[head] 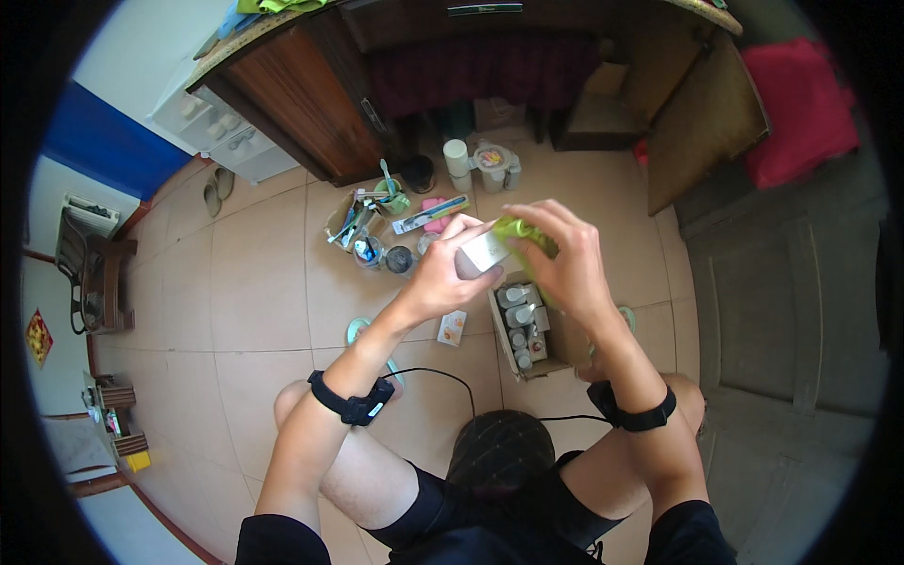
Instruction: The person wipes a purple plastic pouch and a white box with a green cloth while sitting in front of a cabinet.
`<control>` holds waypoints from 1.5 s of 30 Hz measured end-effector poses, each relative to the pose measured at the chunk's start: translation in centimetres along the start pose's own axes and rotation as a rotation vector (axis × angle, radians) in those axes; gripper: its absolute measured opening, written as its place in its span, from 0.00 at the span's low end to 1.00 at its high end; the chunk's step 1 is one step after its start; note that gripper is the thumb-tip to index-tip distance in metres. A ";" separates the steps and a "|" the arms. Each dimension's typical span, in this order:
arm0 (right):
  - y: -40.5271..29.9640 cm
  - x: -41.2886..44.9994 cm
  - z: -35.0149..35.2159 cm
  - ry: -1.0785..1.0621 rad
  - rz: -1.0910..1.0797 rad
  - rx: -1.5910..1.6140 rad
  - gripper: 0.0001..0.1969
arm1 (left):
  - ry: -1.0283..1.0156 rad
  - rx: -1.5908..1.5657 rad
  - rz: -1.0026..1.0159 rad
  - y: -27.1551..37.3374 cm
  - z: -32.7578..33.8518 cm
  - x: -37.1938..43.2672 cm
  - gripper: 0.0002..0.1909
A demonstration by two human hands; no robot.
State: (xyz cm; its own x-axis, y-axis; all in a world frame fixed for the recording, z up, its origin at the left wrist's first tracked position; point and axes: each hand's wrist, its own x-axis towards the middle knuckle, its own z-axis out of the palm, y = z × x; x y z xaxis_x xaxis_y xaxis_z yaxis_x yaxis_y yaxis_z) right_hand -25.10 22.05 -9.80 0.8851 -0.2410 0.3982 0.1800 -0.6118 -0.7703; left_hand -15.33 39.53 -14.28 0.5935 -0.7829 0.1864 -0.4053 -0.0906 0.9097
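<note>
My left hand grips a silvery-white container by its sides, in front of me above the floor. My right hand holds a yellow-green cloth against the container's right end. Below my hands, an open cardboard box holds several bottles standing in its left part. Left of it, a small printed card or packet lies on the tiles. Beyond my left hand are a packaged toothbrush, a pink object and a dark-topped jar.
A carton of toothbrushes stands beside a green cup. White canisters and a lidded tub stand near the cabinet. An open cabinet door juts out at the upper right. A black quilted stool is between my legs.
</note>
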 end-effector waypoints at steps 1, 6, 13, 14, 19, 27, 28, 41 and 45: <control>0.9 0.1 -0.2 0.055 0.046 -0.112 0.15 | -0.006 -0.006 0.004 0.4 0.0 0.1 0.24; 1.7 0.6 -0.6 0.167 0.138 0.014 0.15 | -0.046 -0.635 -0.274 1.1 -1.0 0.0 0.30; 0.2 0.2 0.1 0.134 0.217 0.307 0.15 | 0.018 -1.110 -0.349 1.2 -0.7 0.1 0.20; 0.4 0.1 0.1 0.103 0.257 0.346 0.16 | 0.038 -1.115 -0.355 1.0 -0.7 0.1 0.20; 0.8 -0.2 0.3 0.002 0.303 0.377 0.16 | 0.066 -1.106 -0.387 -0.4 -1.4 -0.1 0.28; 1.3 -0.1 -0.5 -0.244 0.248 0.218 0.16 | 0.104 -1.089 -0.362 -0.8 -2.1 0.1 0.29; 1.4 -0.1 -0.4 -0.240 0.247 0.229 0.16 | 0.105 -1.093 -0.356 -0.8 -2.1 0.1 0.29; 1.2 0.3 0.0 0.012 0.340 0.352 0.16 | 0.026 -1.169 -0.407 1.1 -0.9 0.0 0.20; 1.5 0.3 -0.3 -0.007 0.369 0.346 0.15 | 0.038 -1.192 -0.413 0.8 -0.6 0.1 0.19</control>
State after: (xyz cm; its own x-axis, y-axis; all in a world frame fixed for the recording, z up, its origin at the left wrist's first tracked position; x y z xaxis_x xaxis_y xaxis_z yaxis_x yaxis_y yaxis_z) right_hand -24.72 20.85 -10.70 0.9192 -0.3882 0.0661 -0.0146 -0.2014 -0.9794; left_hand -15.18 39.77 -13.36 0.5536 -0.8089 -0.1980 0.6802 0.3019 0.6680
